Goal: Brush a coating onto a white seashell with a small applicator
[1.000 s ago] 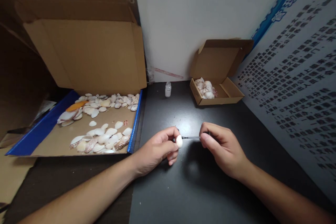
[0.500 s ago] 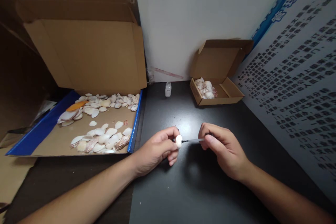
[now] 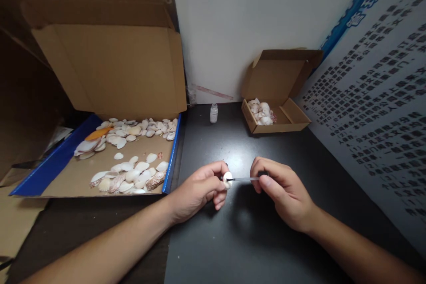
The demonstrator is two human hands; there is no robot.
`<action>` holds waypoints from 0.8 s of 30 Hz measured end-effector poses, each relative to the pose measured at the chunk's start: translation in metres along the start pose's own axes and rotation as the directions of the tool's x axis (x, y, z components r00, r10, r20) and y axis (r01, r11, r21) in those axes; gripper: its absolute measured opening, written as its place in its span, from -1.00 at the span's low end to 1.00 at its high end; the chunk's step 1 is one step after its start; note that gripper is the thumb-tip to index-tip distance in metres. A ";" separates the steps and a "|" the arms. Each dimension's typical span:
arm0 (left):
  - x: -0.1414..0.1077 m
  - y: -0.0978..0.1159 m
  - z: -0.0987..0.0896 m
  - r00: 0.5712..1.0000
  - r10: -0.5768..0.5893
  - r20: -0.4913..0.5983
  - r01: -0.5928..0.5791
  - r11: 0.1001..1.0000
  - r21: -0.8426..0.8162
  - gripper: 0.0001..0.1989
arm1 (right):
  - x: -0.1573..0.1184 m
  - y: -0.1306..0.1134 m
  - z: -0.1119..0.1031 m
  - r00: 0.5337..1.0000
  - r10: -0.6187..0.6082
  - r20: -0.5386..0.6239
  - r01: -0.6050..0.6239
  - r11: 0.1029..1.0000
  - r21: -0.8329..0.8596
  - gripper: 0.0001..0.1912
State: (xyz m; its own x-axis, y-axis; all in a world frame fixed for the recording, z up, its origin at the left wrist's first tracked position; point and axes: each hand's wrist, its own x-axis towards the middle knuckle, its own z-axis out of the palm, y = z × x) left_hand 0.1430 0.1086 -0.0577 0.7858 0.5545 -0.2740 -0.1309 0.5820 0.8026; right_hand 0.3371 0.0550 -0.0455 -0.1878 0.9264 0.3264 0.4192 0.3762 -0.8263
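Between the thumb and fingers of my left hand (image 3: 203, 188) is a small white shell (image 3: 227, 179), held over the dark table. My right hand (image 3: 282, 188) pinches a thin brush (image 3: 244, 179) by its dark handle end, mostly hidden in the fingers. The brush lies level, pointing left, and its dark tip touches the face of the shell. Behind the hands, a small clear bottle (image 3: 213, 114) with a pale label stands upright, its neck uncapped.
On the left, an open blue-edged cardboard box (image 3: 76, 177) holds many shells (image 3: 133, 173) and an orange piece (image 3: 99, 133). At the back right, a smaller open box (image 3: 282, 127) contains white shells (image 3: 262, 111). A printed panel (image 3: 376, 111) borders the right side.
The brush tip has moved left from the shell's edge onto its face. The shell has turned slightly, showing more of its face. Both hands otherwise stay almost where they were.
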 end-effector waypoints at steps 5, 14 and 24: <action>0.000 0.000 0.000 1.000 0.006 0.011 -0.006 1.000 -0.009 -0.85 | 0.001 0.001 0.000 0.994 0.060 -0.087 -0.067 0.994 -0.090 -0.67; 0.001 -0.002 -0.001 1.000 0.007 0.021 -0.007 1.000 0.004 -0.85 | -0.002 0.001 0.000 1.000 0.002 -0.023 -0.003 0.999 -0.045 -0.70; 0.002 -0.005 -0.004 1.000 0.015 0.024 -0.016 0.999 0.046 -0.83 | 0.000 0.000 0.000 1.000 0.001 -0.031 -0.001 1.000 -0.018 -0.69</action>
State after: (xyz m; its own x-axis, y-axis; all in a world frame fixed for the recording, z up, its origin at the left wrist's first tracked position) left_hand 0.1425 0.1090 -0.0645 0.7978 0.5489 -0.2494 -0.1153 0.5450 0.8305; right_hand 0.3372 0.0551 -0.0454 -0.1602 0.9268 0.3395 0.4352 0.3751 -0.8185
